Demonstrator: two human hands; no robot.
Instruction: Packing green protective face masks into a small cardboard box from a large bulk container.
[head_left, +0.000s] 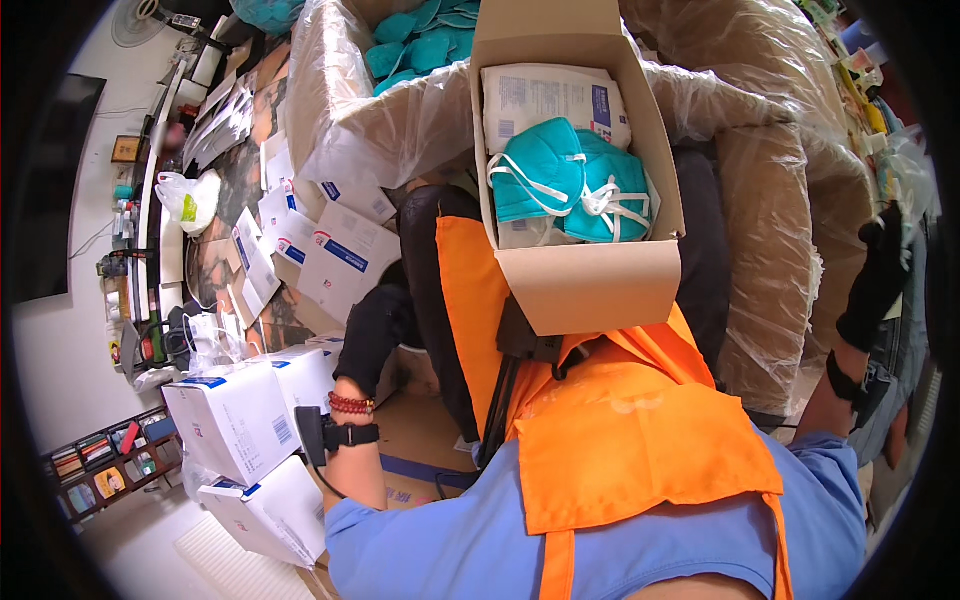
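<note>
Cardboard box (600, 285) of teal masks (565, 180) sits on lap, both gloved hands off it: left hand (372, 335) loosely curled, right hand (880, 275) hanging empty; steady box before grabbing.

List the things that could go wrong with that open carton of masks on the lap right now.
1. The open cardboard carton rests on the lap with neither hand on it: the left hand hangs low to the left and the right hand is far out to the right, so it might tip.
2. The teal masks sit heaped on top of a white packet, so they may spill if it tilts.
</note>
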